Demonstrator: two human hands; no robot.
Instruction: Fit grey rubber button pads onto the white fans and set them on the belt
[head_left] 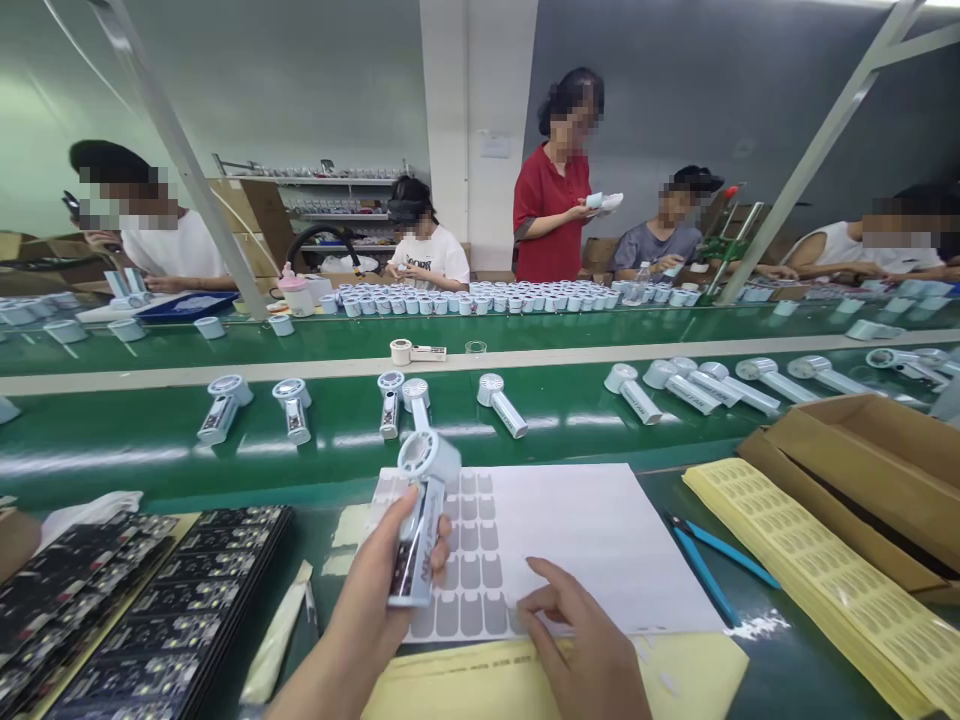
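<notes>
My left hand (401, 560) is wrapped round the handle of a light-blue handheld fan (427, 460), its round head up and tilted. Dark parts and lettering show on the handle. Below and right of it, my right hand (574, 635) rests at the edge of the grey stickers, thumb and a finger pinched together, index finger raised; whatever they hold is too small to make out. Under both hands lies a sheet of grey stickers (471, 572) with rounded shapes in rows, its right part a bare white backing (585, 540). Yellow backing paper (465, 680) lies beneath its near edge.
Stacked black circuit boards (187, 600) stand at left, beside a white tube-like packet (277, 635). Blue-handled cutters (709, 570), yellow label sheets (832, 570) and a cardboard box (862, 470) are at right. More fans (502, 405) lie along the green belt (135, 430); several co-workers sit or stand beyond.
</notes>
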